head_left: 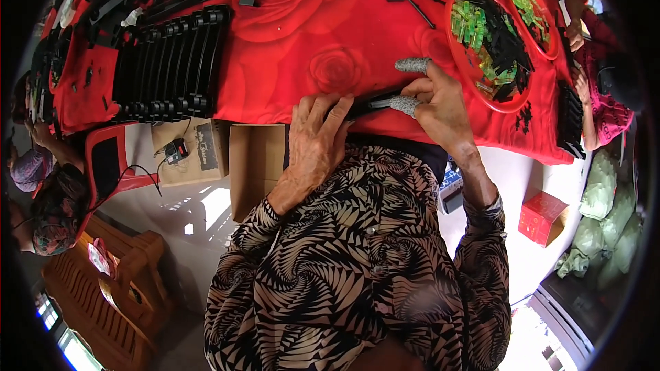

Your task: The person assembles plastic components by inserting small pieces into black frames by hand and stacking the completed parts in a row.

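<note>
With left hand (pixel 316 139), pinches black part (pixel 372 103) over red cloth (pixel 275 62).
With right hand (pixel 441 106), spreads thumb and forefinger; cannot tell grip.

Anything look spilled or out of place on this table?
Small black bits lie loose on the red cloth, just outside the larger basket. That looks odd because black pieces sit inside it; whether any spilled is unclear.

Your right hand (pixel 443 110) wears two grey finger covers (pixel 412 65). At your right you have two red-rimmed baskets (pixel 505 106) and one red box (pixel 537 218); at your left, two brown cartons (pixel 258 165).
</note>
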`<state>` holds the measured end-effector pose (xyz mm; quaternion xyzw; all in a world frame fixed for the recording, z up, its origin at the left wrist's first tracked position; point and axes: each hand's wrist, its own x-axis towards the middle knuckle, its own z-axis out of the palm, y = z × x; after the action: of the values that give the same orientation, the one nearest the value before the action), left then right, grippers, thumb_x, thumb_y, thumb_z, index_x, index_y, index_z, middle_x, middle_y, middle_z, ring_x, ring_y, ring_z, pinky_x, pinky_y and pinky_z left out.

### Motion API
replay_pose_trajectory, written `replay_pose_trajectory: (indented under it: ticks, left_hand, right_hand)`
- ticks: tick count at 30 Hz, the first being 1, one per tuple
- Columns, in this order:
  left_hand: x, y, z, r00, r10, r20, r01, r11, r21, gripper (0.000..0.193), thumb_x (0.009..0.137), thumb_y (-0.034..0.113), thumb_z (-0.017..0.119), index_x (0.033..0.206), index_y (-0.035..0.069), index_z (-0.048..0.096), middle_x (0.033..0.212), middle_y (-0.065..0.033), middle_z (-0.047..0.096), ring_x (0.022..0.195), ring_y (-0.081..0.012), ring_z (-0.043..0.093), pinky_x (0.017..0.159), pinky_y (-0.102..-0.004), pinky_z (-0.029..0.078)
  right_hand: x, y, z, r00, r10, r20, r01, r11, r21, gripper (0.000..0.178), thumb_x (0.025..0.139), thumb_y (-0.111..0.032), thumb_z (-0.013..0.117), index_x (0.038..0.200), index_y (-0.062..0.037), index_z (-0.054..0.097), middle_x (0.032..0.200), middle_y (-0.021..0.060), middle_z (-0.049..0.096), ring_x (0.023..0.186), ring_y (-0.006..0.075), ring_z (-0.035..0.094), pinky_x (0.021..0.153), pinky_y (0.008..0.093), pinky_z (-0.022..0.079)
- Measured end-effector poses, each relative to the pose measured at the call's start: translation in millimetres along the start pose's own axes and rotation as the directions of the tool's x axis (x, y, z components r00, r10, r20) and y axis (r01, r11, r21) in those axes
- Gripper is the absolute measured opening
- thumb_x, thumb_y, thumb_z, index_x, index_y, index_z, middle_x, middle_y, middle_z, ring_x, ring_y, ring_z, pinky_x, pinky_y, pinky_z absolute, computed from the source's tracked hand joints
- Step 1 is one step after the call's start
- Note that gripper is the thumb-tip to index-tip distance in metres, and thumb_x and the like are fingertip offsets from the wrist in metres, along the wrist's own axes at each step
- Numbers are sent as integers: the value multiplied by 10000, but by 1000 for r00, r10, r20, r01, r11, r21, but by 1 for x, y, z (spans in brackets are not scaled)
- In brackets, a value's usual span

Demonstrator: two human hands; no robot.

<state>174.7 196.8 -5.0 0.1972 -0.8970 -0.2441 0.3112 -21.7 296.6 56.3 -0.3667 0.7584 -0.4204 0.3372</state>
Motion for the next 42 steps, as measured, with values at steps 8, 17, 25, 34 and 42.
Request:
replay_pose_trajectory:
  ticks: [8, 17, 25, 34, 42]
  left_hand:
    - [-1, 0, 1, 1000, -7, 6, 7, 1000, -3, 489, 723, -18, 702, 1202, 29, 614, 1108, -107, 604, 951, -291, 542, 789, -417, 441]
    - [11, 5, -8, 998, -17, 60, 20, 999, -45, 460, 760, 65, 730, 1204, 46, 613, 1102, -108, 582, 957, -290, 538, 792, -413, 437]
    - [23, 1, -4, 974, 171, 146, -170, 985, -19, 387, 778, 93, 734, 1157, 102, 658, 1122, -111, 568, 948, -283, 544, 752, -396, 456]
    - [29, -3, -7, 963, 181, 198, -170, 983, -73, 336, 775, 42, 718, 1109, 73, 690, 1086, -105, 595, 922, -294, 559, 748, -395, 486]
    - [33, -2, -4, 966, 165, 197, -154, 986, -67, 355, 750, -11, 702, 1095, 70, 696, 1069, -107, 594, 894, -305, 555, 718, -406, 494]
  right_hand:
    - [-3, -8, 5, 998, 15, -64, -21, 995, -94, 569, 730, 157, 631, 1258, -39, 553, 828, 92, 682, 688, 71, 596, 612, 216, 471]
    - [-4, -6, 22, 974, -74, -212, 37, 984, -173, 568, 711, 39, 679, 1260, -12, 539, 685, 110, 627, 608, 246, 620, 602, 370, 477]
    - [-5, -6, 23, 969, -89, -232, 55, 987, -153, 566, 704, 49, 653, 1256, 0, 539, 689, 111, 616, 636, 262, 626, 625, 389, 485]
    - [-7, 7, 31, 951, -106, -290, 106, 994, -15, 617, 710, 128, 587, 1304, -24, 521, 767, 68, 597, 556, 77, 537, 530, 257, 432]
    - [-6, 8, 35, 943, -59, -329, 84, 994, 64, 512, 738, 79, 613, 1238, 14, 529, 700, 105, 624, 488, 178, 556, 511, 326, 428]
